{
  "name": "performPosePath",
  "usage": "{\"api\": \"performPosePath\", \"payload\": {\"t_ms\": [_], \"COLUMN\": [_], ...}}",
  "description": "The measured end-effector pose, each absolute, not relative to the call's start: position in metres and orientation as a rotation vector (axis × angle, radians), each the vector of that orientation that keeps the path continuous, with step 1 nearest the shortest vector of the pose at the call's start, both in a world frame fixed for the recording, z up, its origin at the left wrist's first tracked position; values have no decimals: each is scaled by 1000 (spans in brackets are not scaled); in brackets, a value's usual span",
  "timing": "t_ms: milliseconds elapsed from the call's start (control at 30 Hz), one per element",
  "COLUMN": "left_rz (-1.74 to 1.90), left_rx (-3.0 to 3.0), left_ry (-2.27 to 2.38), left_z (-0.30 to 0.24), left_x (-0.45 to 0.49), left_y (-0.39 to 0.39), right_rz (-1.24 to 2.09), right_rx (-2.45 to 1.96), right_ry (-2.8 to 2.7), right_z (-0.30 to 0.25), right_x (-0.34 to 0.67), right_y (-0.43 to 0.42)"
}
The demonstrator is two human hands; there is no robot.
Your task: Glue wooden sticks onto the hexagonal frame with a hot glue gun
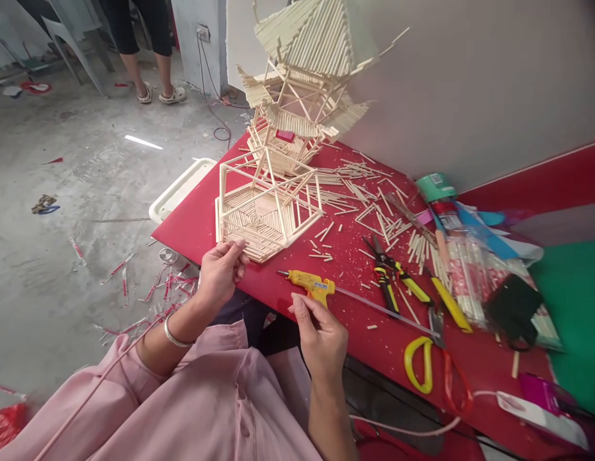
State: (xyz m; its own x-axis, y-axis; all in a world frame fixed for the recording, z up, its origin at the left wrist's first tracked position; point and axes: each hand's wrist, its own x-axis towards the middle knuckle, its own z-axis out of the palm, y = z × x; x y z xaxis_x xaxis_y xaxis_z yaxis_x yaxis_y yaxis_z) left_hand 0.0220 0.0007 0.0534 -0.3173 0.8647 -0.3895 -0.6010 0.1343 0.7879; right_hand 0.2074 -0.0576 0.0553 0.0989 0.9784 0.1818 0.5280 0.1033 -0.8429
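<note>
My left hand is closed, thumb and fingertips pinched at the near left edge of a hexagonal frame of thin wooden sticks. The frame has a floor of concentric sticks and an open lattice above. My right hand is also closed in a pinch, just in front of a yellow hot glue gun; what its fingertips hold, if anything, is too small to make out. The glue gun lies on the red tabletop, nozzle to the left, with a long clear glue stick extending from its back.
Behind the frame stands a tiered stick tower. Loose sticks are scattered nearby. Pliers, a yellow cutter, scissors and stick packs lie at right. A white tray juts past the left edge. A person's legs show behind.
</note>
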Motion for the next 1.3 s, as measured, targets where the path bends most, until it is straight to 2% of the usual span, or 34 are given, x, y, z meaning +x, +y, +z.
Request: {"api": "performPosePath", "payload": {"t_ms": [367, 1300], "left_rz": [1517, 1562], "left_rx": [330, 335], "left_ry": [1176, 1184], "left_z": [52, 53], "left_x": [22, 24], "left_y": [1, 1], "right_rz": [386, 453], "right_rx": [-1296, -1368], "right_ry": [-1795, -1820], "right_z": [79, 67], "right_x": [189, 193], "right_y": [-56, -60]}}
